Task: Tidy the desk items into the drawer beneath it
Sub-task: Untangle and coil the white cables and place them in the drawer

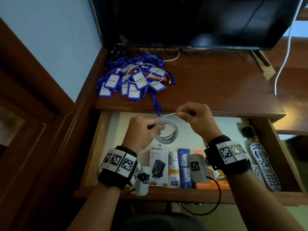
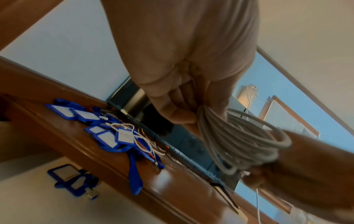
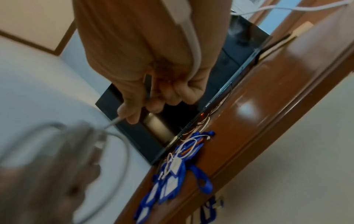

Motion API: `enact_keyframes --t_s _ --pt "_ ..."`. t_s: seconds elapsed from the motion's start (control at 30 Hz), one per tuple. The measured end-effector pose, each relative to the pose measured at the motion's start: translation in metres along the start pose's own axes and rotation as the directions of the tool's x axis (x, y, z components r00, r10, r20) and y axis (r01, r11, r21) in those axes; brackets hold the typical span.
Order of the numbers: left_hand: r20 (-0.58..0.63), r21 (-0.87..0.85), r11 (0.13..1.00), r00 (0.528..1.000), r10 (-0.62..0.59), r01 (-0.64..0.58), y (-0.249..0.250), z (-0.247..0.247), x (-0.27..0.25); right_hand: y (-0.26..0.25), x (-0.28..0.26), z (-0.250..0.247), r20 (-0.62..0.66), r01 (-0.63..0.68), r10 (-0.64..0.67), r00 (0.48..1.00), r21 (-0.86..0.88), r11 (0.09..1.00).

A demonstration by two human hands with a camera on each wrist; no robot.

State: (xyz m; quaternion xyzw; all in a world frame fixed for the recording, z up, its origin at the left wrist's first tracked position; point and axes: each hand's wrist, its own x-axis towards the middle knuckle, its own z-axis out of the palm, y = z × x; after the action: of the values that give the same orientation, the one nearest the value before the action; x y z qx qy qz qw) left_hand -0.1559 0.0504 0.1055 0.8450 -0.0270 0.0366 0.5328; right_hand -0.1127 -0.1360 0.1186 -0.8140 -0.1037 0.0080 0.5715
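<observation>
Above the open drawer (image 1: 103,130) my left hand (image 1: 146,129) grips a coil of grey-white cable (image 1: 168,132), its loops hanging from my fingers (image 2: 178,116) in the left wrist view, where the cable coil (image 2: 239,142) shows clearly. My right hand (image 1: 188,115) pinches the cable's free end just right of the coil; the strand (image 3: 114,121) runs from my right fingertips (image 3: 130,115) toward the blurred coil. A heap of blue badge holders with lanyards (image 1: 133,80) and a thin white cable (image 1: 146,70) lies on the desk (image 1: 216,84) at the back left.
The drawer's front row holds a charger box (image 1: 158,165), small bottles and boxes (image 1: 181,167), orange packs (image 1: 211,184) and remotes (image 1: 265,165). A black TV screen (image 1: 191,20) stands at the desk's rear. One blue lanyard (image 1: 157,105) hangs over the desk edge. A white cord (image 1: 283,55) hangs at right.
</observation>
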Motion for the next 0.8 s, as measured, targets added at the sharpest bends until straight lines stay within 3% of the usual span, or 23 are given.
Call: enact_keyframes --t_s 0.07,0.17,0.27,0.37,0.47,0.53,0.63,0.7,0.8 --pt "0.037 -0.074 0.997 0.999 -0.025 0.028 0.004 -0.004 0.001 0.007 0.001 0.002 0.026 0.002 -0.001 1.0 -0.031 1.0" --pt "0.048 -0.119 0.993 0.999 -0.017 0.023 0.007 -0.006 0.003 0.019 0.0 0.007 0.064 0.1 -0.084 0.994 -0.298 0.949" --pt "0.044 -0.13 0.991 0.999 0.009 -0.003 0.006 -0.005 0.003 0.022 0.0 0.013 -0.009 0.118 -0.137 0.99 -0.461 0.88" --pt "0.029 -0.182 0.983 0.999 0.025 -0.019 0.006 -0.005 0.005 0.015 0.007 0.015 0.008 0.139 -0.141 0.99 -0.226 0.964" --pt "-0.022 -0.204 0.978 0.999 0.028 -0.032 0.007 -0.006 0.009 0.007 0.008 0.018 0.028 -0.013 0.012 1.0 0.048 0.999" --pt "-0.055 -0.211 0.977 0.998 0.027 -0.038 0.008 -0.007 0.011 0.003 0.006 0.02 0.058 -0.138 0.128 0.99 0.223 0.965" --pt "-0.132 -0.175 0.984 0.991 0.015 -0.038 0.006 -0.007 0.011 -0.002 0.002 0.023 0.173 -0.325 0.275 0.946 0.491 0.808" --pt "-0.195 -0.117 0.992 0.981 0.012 -0.036 0.002 -0.007 0.011 -0.004 -0.002 0.025 0.225 -0.358 0.279 0.933 0.542 0.761" --pt "-0.235 -0.039 0.997 0.971 0.054 -0.065 -0.003 -0.007 0.011 -0.004 -0.01 0.031 0.208 -0.326 0.253 0.945 0.519 0.79"
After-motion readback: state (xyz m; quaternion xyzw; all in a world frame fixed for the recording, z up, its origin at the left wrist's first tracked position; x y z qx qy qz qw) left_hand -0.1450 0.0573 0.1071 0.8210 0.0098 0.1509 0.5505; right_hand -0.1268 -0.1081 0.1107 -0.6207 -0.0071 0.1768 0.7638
